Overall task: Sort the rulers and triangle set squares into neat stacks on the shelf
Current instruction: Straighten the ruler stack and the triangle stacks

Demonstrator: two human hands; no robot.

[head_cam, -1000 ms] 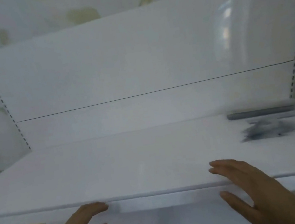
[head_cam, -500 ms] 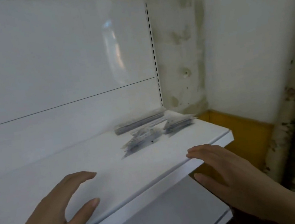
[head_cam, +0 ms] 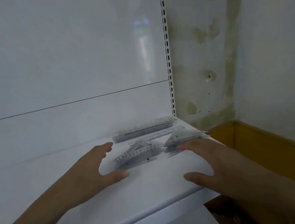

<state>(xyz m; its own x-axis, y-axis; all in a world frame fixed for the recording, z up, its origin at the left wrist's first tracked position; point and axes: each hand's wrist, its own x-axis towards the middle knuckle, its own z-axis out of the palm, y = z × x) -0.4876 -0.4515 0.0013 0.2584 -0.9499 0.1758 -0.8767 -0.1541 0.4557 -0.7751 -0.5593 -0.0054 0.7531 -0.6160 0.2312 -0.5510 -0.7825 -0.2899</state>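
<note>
Both hands have reached forward, left hand [head_cam: 92, 169] and right hand [head_cam: 216, 161] spread, flanking the set squares [head_cam: 139, 153].

Dim soft daylight, panel glare, slight blur

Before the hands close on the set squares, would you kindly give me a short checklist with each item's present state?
1. Left hand empty and spread: ok.
2. Right hand empty and spread: ok.
3. Near pile of set squares lies between the hands: ok.
4. Its edges aligned: not ok, fanned.
5. Ruler stack at the back, out of the way: ok.
6. Right hand's fingertips touching the far pile of set squares: cannot tell.
</note>
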